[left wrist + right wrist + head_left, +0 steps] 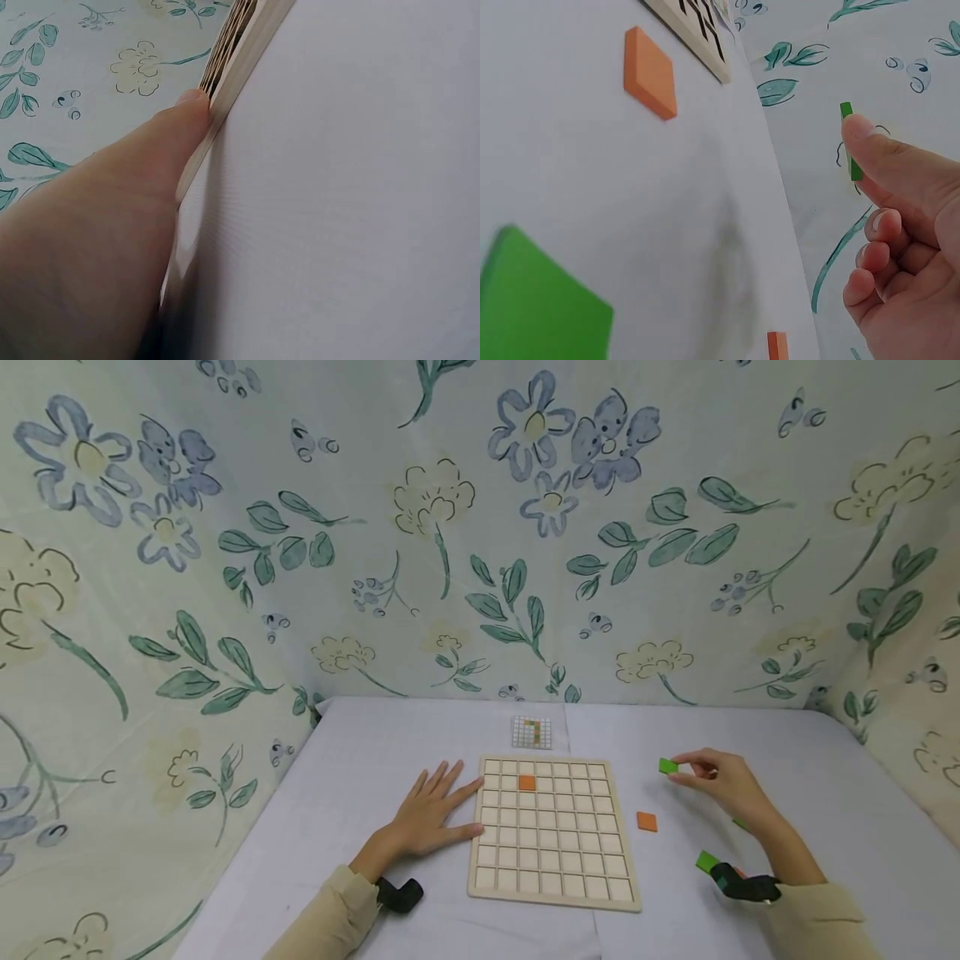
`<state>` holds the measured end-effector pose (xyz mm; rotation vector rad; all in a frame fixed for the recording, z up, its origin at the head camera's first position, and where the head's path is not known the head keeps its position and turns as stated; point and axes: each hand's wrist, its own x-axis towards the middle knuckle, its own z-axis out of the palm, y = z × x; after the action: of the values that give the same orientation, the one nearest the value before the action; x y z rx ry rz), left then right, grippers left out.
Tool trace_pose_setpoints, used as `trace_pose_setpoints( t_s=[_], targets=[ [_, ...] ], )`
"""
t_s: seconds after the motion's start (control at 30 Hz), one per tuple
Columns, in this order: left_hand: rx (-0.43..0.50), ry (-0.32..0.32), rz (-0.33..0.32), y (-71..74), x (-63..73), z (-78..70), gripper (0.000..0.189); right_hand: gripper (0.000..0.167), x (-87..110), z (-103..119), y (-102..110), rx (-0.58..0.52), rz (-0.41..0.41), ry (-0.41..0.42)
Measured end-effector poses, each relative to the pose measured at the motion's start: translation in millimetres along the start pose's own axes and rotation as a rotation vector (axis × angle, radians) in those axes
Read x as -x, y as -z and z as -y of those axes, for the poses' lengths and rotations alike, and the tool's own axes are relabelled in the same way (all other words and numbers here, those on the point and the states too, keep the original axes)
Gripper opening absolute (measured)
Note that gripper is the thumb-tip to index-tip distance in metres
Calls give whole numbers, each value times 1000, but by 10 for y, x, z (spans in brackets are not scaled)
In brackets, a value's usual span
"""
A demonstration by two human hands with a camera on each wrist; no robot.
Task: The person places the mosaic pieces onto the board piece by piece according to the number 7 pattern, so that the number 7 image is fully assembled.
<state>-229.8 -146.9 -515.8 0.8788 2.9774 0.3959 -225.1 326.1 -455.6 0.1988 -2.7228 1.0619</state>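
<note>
My right hand (718, 781) pinches a green square tile (667, 766) between thumb and fingers, off to the right of the wooden grid board (558, 903). In the right wrist view the same green tile (851, 142) appears edge-on, raised above the cloth. My left hand (431, 814) lies with spread fingers at the board's left side, thumb and a fingertip touching its rim. The left wrist view shows the thumb (169, 135) against the board's edge (244, 64). One orange tile (527, 783) sits in a cell of the board's second row.
A small pattern card (532, 732) lies beyond the board. To the board's right lies an orange tile (647, 822). Another green tile (706, 861) is by the right wrist strap, and one more green tile (739, 823) is partly hidden by the forearm. White cloth (375, 735) covers the table.
</note>
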Motion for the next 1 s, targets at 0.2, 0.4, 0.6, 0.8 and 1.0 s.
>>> trace_pose_setpoints(
  t_s=[0.2,0.4,0.6,0.8,1.0],
  targets=[
    [0,-1,1,1,4,-2,82,30,-43,120,-82,-32,18,16],
    [-2,-1,0,15,6,-9,83,29,-88,159,-214,-98,1,41],
    [-7,0,3,26,1,-15,83,29,-138,258,-306,-97,24,24],
    [-6,3,4,32,-3,-18,83,31,-180,358,-356,-106,79,36],
    [6,6,2,26,1,-20,83,29,-219,391,-455,-122,100,46]
  ],
)
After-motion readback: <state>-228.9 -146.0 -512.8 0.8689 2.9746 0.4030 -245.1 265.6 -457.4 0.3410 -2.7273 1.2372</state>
